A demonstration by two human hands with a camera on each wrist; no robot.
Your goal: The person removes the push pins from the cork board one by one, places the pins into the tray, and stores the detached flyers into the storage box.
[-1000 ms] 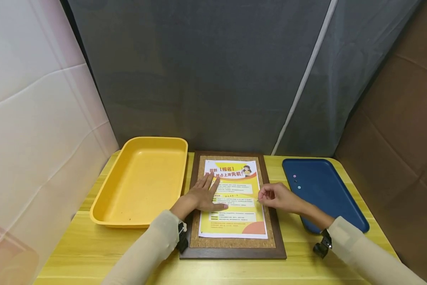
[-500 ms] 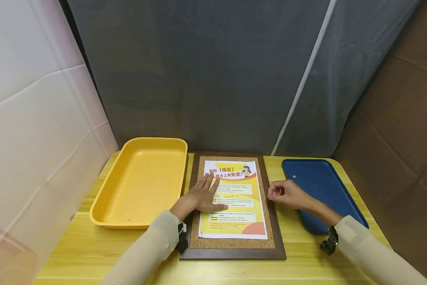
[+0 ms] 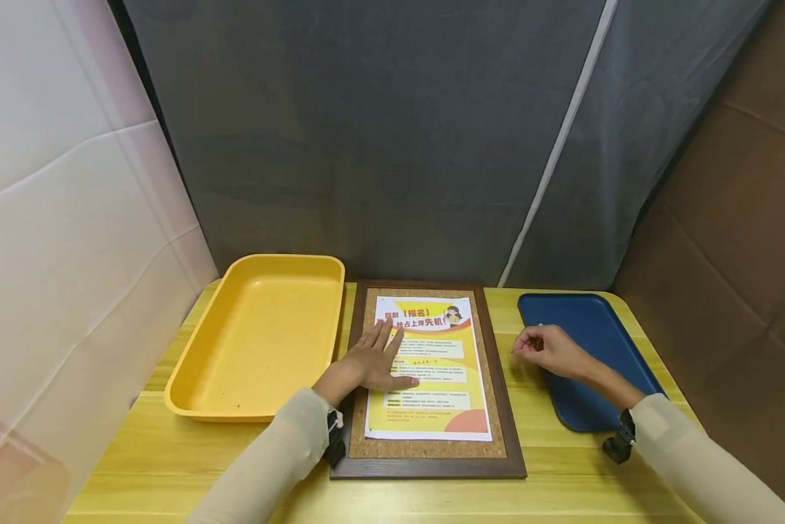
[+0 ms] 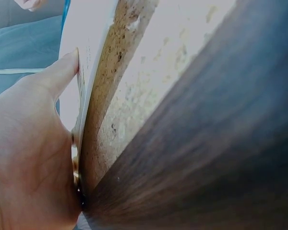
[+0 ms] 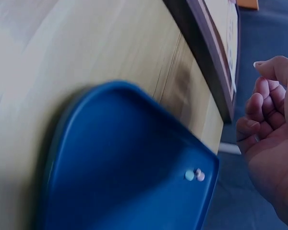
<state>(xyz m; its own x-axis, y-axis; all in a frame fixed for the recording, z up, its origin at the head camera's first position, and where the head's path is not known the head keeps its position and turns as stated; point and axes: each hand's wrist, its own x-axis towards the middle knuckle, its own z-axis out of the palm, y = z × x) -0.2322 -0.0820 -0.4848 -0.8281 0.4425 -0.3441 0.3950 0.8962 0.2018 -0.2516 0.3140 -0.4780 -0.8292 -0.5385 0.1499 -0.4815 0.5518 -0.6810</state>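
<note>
My left hand (image 3: 368, 364) lies flat with spread fingers on a yellow and white poster (image 3: 431, 418). The poster sits on a cork board (image 3: 431, 447) with a dark wood frame; small pins show near some corners. My right hand (image 3: 556, 351) is raised between the board and a blue tray (image 3: 595, 320), its thumb and forefinger pinched and the other fingers curled. A tiny pale tip shows at the pinch, seemingly a pushpin, mostly hidden. In the right wrist view a mint pushpin (image 5: 189, 175) and a pink pushpin (image 5: 200, 177) lie in the tray, with a dark one beside them.
A large yellow tray (image 3: 198, 356) stands left of the board. All of it rests on a wooden table (image 3: 137, 466). Grey fabric (image 3: 366, 145) hangs behind, with a pale panel at the left and a brown one at the right.
My right hand has moved from the poster's right edge rightward to the blue tray's near-left side, fingers still pinched. My left hand stays pressed on the poster.
</note>
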